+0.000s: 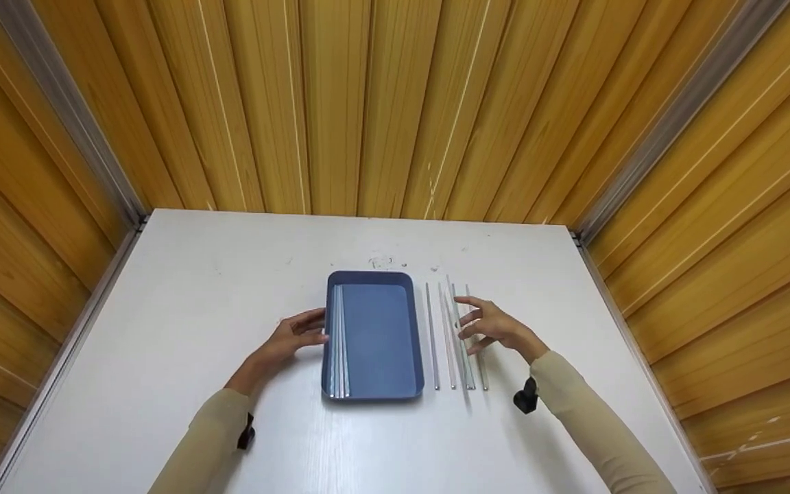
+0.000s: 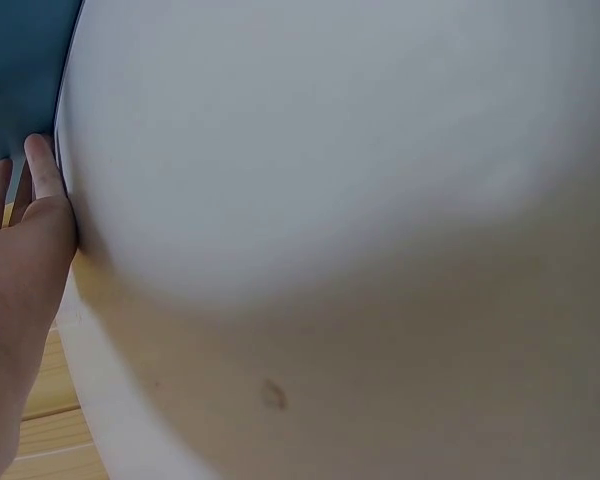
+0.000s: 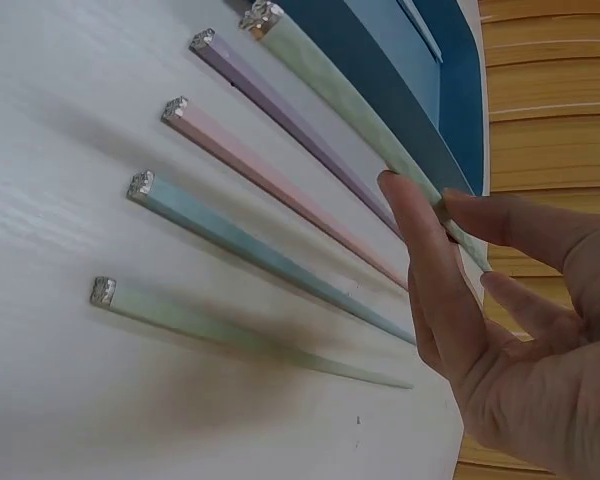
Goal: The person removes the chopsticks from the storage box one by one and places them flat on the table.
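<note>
A pale green chopstick (image 3: pixel 325 85) with a silver patterned end is pinched between the thumb and fingers of my right hand (image 1: pixel 496 324), above the table just right of the blue tray (image 1: pixel 417 370). Beneath and around it lie a purple chopstick (image 3: pixel 290 125), a pink one (image 3: pixel 280 190), a light blue one (image 3: pixel 265 250) and another green one (image 3: pixel 200 328), roughly parallel. My left hand (image 1: pixel 292 337) touches the tray's left wall with its thumb and fingers extended. Inside the tray, several chopsticks (image 1: pixel 339 343) lie lengthwise along the left wall.
The white table (image 1: pixel 244 247) carries small dark marks (image 1: pixel 381 262) beyond the tray. Wood-patterned panels (image 1: pixel 333 103) stand at the back and both sides, with metal rails (image 1: pixel 86 116) at the corners. A black wrist device (image 1: pixel 525 396) sits by the right sleeve.
</note>
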The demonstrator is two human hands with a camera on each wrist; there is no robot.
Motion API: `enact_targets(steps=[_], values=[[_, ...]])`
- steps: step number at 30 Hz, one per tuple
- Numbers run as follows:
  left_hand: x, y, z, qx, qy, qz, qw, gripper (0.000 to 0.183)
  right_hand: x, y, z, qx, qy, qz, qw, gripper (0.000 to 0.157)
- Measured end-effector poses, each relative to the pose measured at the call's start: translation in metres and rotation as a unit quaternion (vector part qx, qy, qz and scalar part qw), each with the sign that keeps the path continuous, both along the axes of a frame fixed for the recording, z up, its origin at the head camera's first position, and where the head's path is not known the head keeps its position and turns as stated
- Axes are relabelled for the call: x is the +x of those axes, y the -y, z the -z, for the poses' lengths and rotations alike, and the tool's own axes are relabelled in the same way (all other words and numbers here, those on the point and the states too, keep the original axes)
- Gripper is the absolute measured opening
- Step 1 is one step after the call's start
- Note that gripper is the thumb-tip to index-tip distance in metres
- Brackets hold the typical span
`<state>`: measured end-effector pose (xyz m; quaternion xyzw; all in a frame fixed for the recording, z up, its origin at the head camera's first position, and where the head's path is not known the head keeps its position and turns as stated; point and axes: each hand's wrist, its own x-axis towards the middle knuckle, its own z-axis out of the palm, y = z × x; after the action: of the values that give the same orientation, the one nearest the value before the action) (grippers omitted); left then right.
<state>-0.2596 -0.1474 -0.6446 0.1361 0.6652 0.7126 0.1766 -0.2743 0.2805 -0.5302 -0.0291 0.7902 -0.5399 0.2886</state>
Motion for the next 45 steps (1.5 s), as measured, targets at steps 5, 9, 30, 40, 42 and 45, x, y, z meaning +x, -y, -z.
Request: enact_targets(steps=[5, 9, 30, 40, 42, 45], values=[[0.001, 0.0, -0.001, -0.003, 0.0, -0.004, 1.0, 0.065, 0.001, -0.013, 0.0, 0.003, 0.001, 0.018, 1.0, 0.081], [0.001, -0.001, -0.001, -0.017, -0.003, -0.006, 0.9998, 0.067, 0.005, -0.026, 0.001, 0.012, 0.005, 0.025, 1.0, 0.081], [0.003, -0.001, -0.001, -0.019, 0.002, -0.01, 0.9998, 0.069, 0.001, -0.059, 0.025, 0.071, -0.003, 0.034, 0.997, 0.083], [0.003, -0.002, 0.002, -0.017, 0.009, -0.011, 0.9998, 0.069, -0.002, -0.069, 0.039, 0.079, -0.014, 0.019, 0.997, 0.082], [0.002, -0.002, 0.002, -0.014, 0.01, -0.011, 0.9998, 0.069, -0.004, -0.069, 0.04, 0.079, -0.02, 0.02, 0.996, 0.082], [0.001, -0.001, 0.001, -0.013, 0.009, -0.012, 0.9998, 0.068, -0.007, -0.068, 0.042, 0.086, -0.026, 0.028, 0.996, 0.081]])
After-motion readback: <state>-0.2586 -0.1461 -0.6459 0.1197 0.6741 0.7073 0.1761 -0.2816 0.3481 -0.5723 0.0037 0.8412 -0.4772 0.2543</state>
